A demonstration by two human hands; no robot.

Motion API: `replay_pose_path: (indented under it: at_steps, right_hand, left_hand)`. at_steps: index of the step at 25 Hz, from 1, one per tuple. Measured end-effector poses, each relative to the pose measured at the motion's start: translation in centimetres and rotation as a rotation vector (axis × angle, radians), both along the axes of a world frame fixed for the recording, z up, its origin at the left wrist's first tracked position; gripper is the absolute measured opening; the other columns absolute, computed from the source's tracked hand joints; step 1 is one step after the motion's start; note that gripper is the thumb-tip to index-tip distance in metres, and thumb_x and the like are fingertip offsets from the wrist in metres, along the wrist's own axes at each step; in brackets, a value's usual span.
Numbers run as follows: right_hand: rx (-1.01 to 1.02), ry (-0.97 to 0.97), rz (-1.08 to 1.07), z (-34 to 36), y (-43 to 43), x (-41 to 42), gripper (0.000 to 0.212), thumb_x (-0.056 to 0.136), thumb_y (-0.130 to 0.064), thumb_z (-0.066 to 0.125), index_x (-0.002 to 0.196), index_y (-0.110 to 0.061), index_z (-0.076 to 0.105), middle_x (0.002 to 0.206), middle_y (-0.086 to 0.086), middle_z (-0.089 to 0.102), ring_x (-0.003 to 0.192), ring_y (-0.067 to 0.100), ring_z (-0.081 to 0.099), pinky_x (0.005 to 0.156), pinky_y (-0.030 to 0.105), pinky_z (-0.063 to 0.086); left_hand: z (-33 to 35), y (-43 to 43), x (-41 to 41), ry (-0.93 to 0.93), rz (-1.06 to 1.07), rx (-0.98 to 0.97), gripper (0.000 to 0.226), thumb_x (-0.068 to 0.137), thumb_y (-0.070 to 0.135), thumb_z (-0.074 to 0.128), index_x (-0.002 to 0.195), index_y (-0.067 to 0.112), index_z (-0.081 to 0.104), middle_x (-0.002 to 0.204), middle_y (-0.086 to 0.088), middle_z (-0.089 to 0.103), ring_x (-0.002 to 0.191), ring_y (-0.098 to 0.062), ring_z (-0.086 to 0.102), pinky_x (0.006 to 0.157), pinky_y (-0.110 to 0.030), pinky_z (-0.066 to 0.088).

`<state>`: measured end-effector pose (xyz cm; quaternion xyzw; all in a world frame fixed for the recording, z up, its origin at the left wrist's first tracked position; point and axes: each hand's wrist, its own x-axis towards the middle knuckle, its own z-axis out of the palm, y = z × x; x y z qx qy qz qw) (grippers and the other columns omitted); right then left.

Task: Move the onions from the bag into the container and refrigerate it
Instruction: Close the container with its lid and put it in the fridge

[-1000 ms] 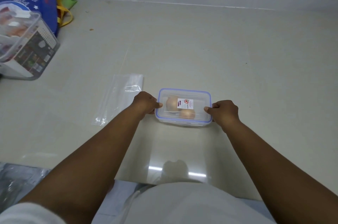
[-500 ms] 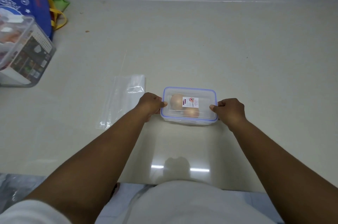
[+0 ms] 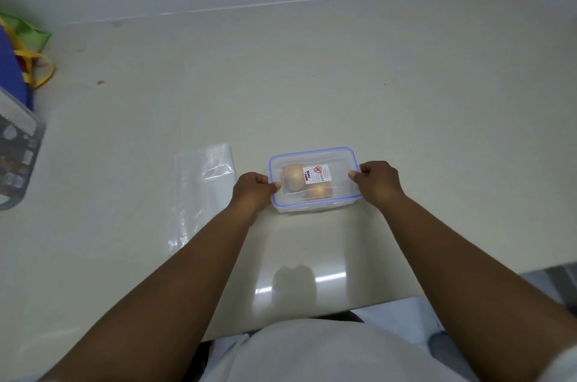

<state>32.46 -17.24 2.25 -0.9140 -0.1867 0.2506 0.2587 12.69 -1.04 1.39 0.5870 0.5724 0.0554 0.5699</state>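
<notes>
A clear plastic container (image 3: 340, 194) with a blue-rimmed lid and a white sticker sits on the pale counter in front of me. Two brown onions (image 3: 293, 175) lie inside it, seen through the lid. My left hand (image 3: 254, 191) grips the container's left end with the thumb on the lid. My right hand (image 3: 379, 183) grips its right end the same way. The empty clear plastic bag (image 3: 203, 191) lies flat on the counter just left of my left hand.
A clear storage bin (image 3: 18, 157) with packets stands at the left edge. Behind it are a blue bag (image 3: 12, 69) and a green bag with yellow handles (image 3: 29, 38). The counter meets a white wall at the back; its front edge is near my body.
The view has swung to the right, so the bin and bags sit further left. Both hands have stayed clamped on the container's ends, which rests in the same place on the counter.
</notes>
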Motion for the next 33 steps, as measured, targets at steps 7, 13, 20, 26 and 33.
replay_pose_path:
  at_steps: [7, 13, 20, 26, 33]
  right_hand:
    - [-0.074, -0.176, -0.04, -1.0, 0.0, -3.0, 0.034, 0.1, -0.032, 0.039, 0.116, -0.011, 0.06, 0.115, 0.015, 0.059, 0.106, 0.035, 0.057, 0.079, 0.035, 0.044]
    - [0.248, -0.18, -0.237, 0.6, -6.2, -6.3, 0.045, 0.099, -0.03, 0.046, 0.14, -0.01, 0.046, 0.128, 0.009, 0.058, 0.114, 0.023, 0.056, 0.093, 0.024, 0.036]
    - [0.208, -0.176, -0.389, 0.0, -23.2, -13.2, 0.039, 0.096, -0.026, 0.055, 0.133, -0.013, 0.054, 0.119, 0.005, 0.063, 0.096, 0.01, 0.058, 0.081, 0.013, 0.042]
    - [0.032, -0.511, -0.63, 4.3, -39.6, -14.7, 0.041, 0.092, -0.022, 0.062, 0.131, -0.009, 0.056, 0.124, 0.01, 0.061, 0.117, 0.029, 0.055, 0.099, 0.033, 0.042]
    - [-0.354, -1.025, -0.831, 15.9, -54.5, -11.7, 0.045, 0.086, -0.024, 0.064, 0.123, 0.001, 0.057, 0.117, 0.022, 0.058, 0.112, 0.041, 0.052, 0.098, 0.043, 0.043]
  left_hand:
    - [-1.1, -0.7, -1.1, -0.033, -0.037, 0.1, 0.037, 0.077, 0.037, 0.074, 0.106, 0.015, 0.065, 0.099, -0.003, 0.07, 0.095, -0.026, 0.067, 0.091, -0.042, 0.054]
    - [0.1, -4.1, -3.0, -0.087, 0.102, 0.052, 0.046, 0.074, 0.048, 0.075, 0.105, 0.022, 0.054, 0.094, 0.0, 0.064, 0.086, -0.022, 0.064, 0.085, -0.035, 0.052]
    - [1.4, -18.3, -2.0, -0.265, -0.394, 0.117, 0.013, 0.083, 0.024, 0.071, 0.089, 0.015, 0.063, 0.076, 0.0, 0.062, 0.067, -0.009, 0.056, 0.062, -0.009, 0.044]
    - [3.5, -33.4, 6.2, -0.33, -1.12, 0.013, 0.02, 0.083, 0.015, 0.072, 0.098, 0.021, 0.06, 0.085, 0.001, 0.062, 0.075, -0.011, 0.055, 0.063, 0.001, 0.04]
    - [9.7, -52.5, 14.9, -0.45, -1.507, 0.147, 0.049, 0.085, 0.035, 0.068, 0.126, 0.014, 0.055, 0.115, -0.004, 0.062, 0.108, -0.021, 0.06, 0.086, -0.029, 0.047]
